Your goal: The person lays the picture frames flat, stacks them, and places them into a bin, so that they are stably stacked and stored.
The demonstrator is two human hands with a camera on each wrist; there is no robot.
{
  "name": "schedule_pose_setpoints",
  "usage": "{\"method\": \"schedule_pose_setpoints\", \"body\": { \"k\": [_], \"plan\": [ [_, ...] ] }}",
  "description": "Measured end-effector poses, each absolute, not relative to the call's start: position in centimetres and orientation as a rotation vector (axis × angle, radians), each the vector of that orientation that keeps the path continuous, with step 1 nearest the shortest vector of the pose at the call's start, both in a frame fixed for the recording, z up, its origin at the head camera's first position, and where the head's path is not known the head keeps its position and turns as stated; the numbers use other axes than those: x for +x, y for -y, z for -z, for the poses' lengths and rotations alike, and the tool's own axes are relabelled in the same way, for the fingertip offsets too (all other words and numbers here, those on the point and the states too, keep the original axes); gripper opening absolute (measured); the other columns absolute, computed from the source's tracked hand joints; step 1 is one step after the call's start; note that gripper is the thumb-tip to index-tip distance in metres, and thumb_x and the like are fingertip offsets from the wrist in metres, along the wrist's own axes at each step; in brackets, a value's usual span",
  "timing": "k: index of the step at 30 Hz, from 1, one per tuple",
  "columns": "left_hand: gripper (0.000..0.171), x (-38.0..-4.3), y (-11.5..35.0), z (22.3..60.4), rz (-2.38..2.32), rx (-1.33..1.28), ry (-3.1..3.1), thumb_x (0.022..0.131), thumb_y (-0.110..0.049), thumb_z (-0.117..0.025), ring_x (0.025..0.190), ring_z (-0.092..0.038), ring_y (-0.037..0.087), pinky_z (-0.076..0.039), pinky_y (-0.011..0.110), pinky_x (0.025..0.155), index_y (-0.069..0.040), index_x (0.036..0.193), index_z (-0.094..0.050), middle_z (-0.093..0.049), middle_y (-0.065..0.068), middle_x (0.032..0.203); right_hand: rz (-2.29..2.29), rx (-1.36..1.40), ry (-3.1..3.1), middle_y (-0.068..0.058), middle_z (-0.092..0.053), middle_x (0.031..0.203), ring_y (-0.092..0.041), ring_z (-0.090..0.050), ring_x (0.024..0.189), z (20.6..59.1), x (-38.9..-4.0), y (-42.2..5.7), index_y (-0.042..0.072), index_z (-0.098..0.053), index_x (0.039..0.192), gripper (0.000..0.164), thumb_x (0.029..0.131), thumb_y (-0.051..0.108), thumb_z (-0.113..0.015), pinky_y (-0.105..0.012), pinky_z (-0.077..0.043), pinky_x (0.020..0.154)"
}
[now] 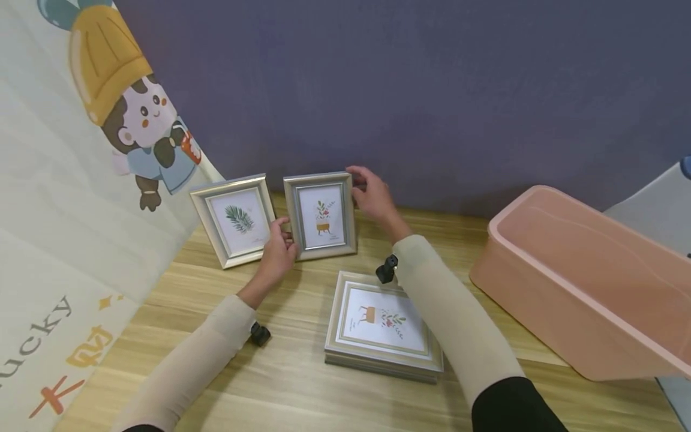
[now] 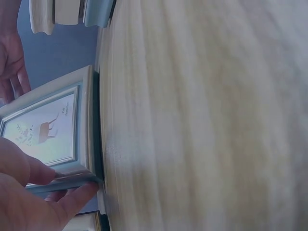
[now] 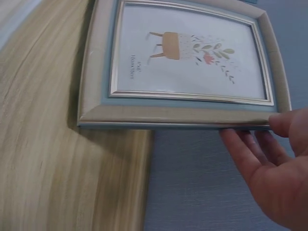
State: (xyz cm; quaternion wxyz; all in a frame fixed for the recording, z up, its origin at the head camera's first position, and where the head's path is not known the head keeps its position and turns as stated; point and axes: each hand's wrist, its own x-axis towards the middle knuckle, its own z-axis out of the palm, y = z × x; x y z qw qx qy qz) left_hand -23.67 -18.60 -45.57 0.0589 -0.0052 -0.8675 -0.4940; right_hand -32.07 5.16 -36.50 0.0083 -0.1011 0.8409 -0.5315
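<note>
A picture frame (image 1: 321, 216) with a potted-plant print stands upright on the table near the dark wall. My left hand (image 1: 278, 251) pinches its lower left side, the thumb in front and fingers behind, as the left wrist view shows. At its upper right edge my right hand (image 1: 373, 195) holds the frame, thumb on the front rim and fingertips (image 3: 233, 137) along the side. Beside it on the left, a second picture frame (image 1: 240, 219) with a green leaf print leans upright, partly covered by my left hand.
A stack of picture frames (image 1: 384, 321) lies flat on the wooden table (image 1: 291, 372), under my right forearm in the head view. To the right stands a pink plastic bin (image 1: 545, 300). A white cloth (image 1: 59, 228) with cartoon prints borders the left side; a dark wall (image 1: 410, 90) closes the back.
</note>
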Motion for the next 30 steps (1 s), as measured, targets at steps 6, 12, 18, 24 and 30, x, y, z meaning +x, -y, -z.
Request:
{"method": "schedule_pose_setpoints", "body": {
  "k": [6,12,18,24,30],
  "plan": [
    [0.065,-23.4,18.8,46.0,1.472,-0.027,2.626,0.092,0.007,-0.057,0.109,-0.067,0.039,-0.059,0.046,0.094,-0.008,0.150,-0.032,-0.065,0.026,0.121,1.655,-0.315,-2.687,-0.011,-0.066,0.133,-0.025,-0.067,0.118,37.2,-31.5,-4.9,0.025,-0.052,0.147,0.049,0.102,0.005,-0.055,-0.035,-0.064,0.083],
    [0.065,-23.1,19.0,46.1,1.450,-0.030,2.636,0.091,0.008,-0.057,0.109,-0.067,0.038,-0.060,0.045,0.094,-0.008,0.149,-0.032,-0.065,0.026,0.122,1.653,-0.312,-2.724,-0.011,-0.067,0.130,-0.025,-0.067,0.115,37.5,-30.9,-4.7,0.025,-0.053,0.146,0.049,0.102,0.004,-0.057,-0.034,-0.064,0.081],
    [0.064,-22.5,19.4,45.2,1.405,-0.038,2.666,0.093,0.006,-0.057,0.111,-0.067,0.039,-0.060,0.046,0.094,-0.009,0.150,-0.032,-0.065,0.026,0.126,1.654,-0.306,-2.769,-0.010,-0.068,0.127,-0.024,-0.068,0.111,37.2,-30.2,-4.5,0.025,-0.054,0.145,0.048,0.102,0.004,-0.056,-0.034,-0.063,0.077],
    [0.064,-22.2,19.7,44.3,1.390,-0.062,2.679,0.093,0.005,-0.057,0.111,-0.067,0.039,-0.059,0.047,0.094,-0.010,0.150,-0.031,-0.064,0.025,0.126,1.665,-0.307,-2.794,-0.009,-0.068,0.126,-0.024,-0.068,0.110,36.4,-29.6,-4.5,0.025,-0.054,0.144,0.048,0.101,0.004,-0.057,-0.035,-0.063,0.079],
    [0.064,-22.0,20.2,43.1,1.386,-0.117,2.686,0.095,0.003,-0.057,0.112,-0.067,0.039,-0.060,0.047,0.095,-0.012,0.151,-0.029,-0.063,0.026,0.128,1.738,-0.309,-2.741,-0.009,-0.065,0.126,-0.025,-0.067,0.109,35.2,-28.5,-4.6,0.026,-0.053,0.145,0.047,0.102,0.006,-0.057,-0.043,-0.064,0.080]
  ]
}}
